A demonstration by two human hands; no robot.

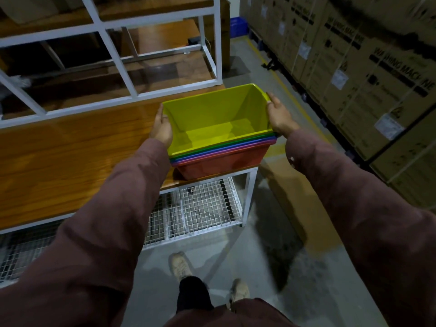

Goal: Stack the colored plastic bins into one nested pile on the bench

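A nested pile of plastic bins stands at the right end of the wooden bench (70,149). The yellow-green bin (212,119) is on top, with green, blue and purple rims showing under it and a red bin (221,165) at the bottom. My left hand (161,128) grips the pile's left side at the rim. On the right side, my right hand (279,115) holds the yellow-green bin's rim. The pile's near right corner reaches the bench's edge.
A white metal frame (132,83) with wooden shelves rises behind the bench. A wire mesh shelf (203,208) lies under the bench top. Stacked cardboard boxes (368,74) line the right side of the aisle. A blue crate (238,25) sits far back on the floor.
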